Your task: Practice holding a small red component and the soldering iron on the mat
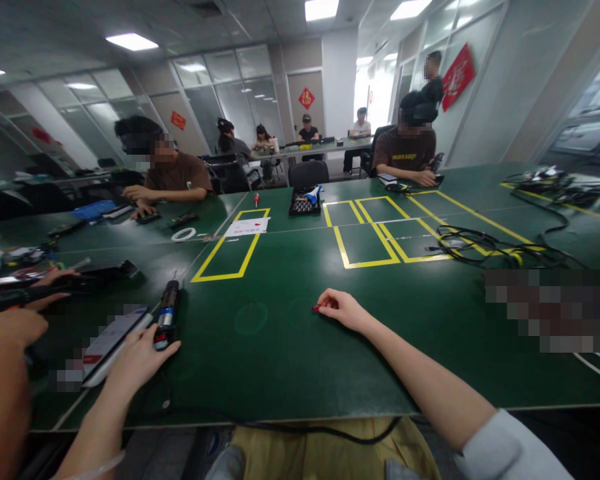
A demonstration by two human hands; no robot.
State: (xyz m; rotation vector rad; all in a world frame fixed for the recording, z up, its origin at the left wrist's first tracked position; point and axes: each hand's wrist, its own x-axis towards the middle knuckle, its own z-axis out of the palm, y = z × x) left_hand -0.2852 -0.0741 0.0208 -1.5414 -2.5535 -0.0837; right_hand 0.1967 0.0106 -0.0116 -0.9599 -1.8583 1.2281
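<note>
My right hand (341, 308) rests low over the green table (280, 373), its thumb and fingers closed on a small red part (315, 309). On the left, my left hand (143, 353) lies at the lower end of a dark cylindrical tool (168, 307) with a blue and silver band and a thin tip pointing away from me. The fingers of that hand are spread, touching the tool's red end, and are not wrapped round it. A tablet-like device (117, 340) with a lit screen lies just left of the tool.
Another person's arm (5, 353) reaches in at the far left, near dark equipment. Yellow tape rectangles (217, 276), a white sheet (247, 227) and a black tray (300, 203) lie ahead. Coiled black cables (473, 243) are on the right. People sit across the table.
</note>
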